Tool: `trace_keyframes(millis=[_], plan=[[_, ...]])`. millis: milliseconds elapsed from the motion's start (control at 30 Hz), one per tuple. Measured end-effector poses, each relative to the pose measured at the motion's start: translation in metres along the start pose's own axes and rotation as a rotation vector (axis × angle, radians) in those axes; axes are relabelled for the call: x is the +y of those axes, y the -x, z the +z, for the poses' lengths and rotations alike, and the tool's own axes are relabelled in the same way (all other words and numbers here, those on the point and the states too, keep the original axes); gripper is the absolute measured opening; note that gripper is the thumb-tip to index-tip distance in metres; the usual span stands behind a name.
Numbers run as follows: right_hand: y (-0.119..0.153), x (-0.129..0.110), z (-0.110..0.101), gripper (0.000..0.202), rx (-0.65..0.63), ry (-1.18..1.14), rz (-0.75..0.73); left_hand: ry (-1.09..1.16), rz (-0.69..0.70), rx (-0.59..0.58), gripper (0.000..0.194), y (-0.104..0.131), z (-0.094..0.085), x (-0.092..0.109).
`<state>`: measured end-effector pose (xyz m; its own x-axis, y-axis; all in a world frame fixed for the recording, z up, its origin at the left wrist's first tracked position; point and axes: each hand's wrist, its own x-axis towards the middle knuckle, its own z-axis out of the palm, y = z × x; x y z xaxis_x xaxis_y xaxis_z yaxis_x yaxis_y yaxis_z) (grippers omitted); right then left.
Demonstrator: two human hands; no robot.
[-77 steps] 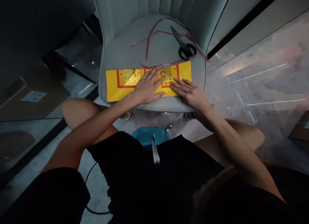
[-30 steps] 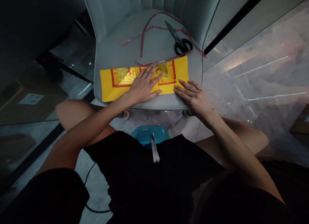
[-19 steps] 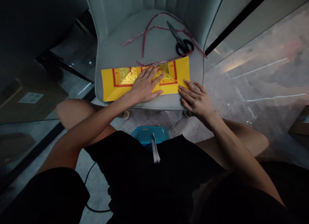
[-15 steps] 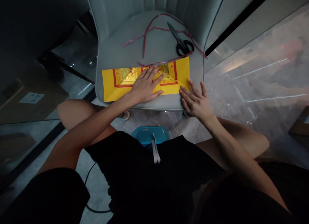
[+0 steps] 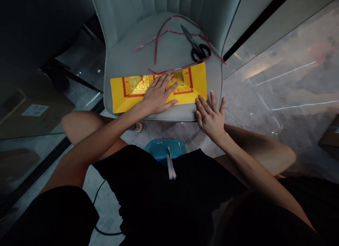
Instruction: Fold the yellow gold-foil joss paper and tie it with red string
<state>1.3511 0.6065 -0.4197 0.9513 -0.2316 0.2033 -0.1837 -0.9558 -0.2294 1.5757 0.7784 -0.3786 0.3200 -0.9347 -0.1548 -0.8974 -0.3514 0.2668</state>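
A grey padded chair (image 5: 124,59) fills the twelve o'clock side, its seat carrying the smaller things. At nine o'clock is a cardboard box (image 5: 25,117) with a white label. The yellow printed paper (image 5: 197,78), a long folded strip with red borders and gold-toned panels, lies along the front of the seat. At six o'clock from it is a blue plastic item (image 5: 156,145) (the shorts hide the rest of it). The left hand (image 5: 156,96) rests flat across the paper's middle, its fingers spread and unclenched. The right hand (image 5: 212,119), at four o'clock, has its fingers fanned and released, a fingertip touching the paper's lower corner. Black-handled scissors (image 5: 197,48) lie at two o'clock, blades towards eleven. Thinnest are the reddish strings (image 5: 156,50), one passing over the scissors' handles.
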Motion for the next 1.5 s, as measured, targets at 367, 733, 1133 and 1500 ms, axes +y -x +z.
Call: trace_keyframes(millis=[367, 733, 1133, 1500], plan=[[0.006, 0.013, 0.000, 0.059, 0.003, -0.025, 0.010, 0.001, -0.007, -0.016, 0.084, 0.000, -0.002, 0.001], [0.022, 0.031, 0.009, 0.059, 0.030, -0.018, -0.049, -0.003, 0.006, -0.012, 0.090, -0.001, 0.003, -0.004], [-0.018, -0.017, -0.001, 0.066, -0.106, -0.079, -0.192, 0.031, 0.015, 0.035, 0.085, -0.001, 0.004, -0.005], [-0.085, -0.054, 0.015, 0.099, -0.200, -0.104, -0.133, 0.008, 0.007, 0.032, 0.076, -0.002, 0.004, -0.003]])
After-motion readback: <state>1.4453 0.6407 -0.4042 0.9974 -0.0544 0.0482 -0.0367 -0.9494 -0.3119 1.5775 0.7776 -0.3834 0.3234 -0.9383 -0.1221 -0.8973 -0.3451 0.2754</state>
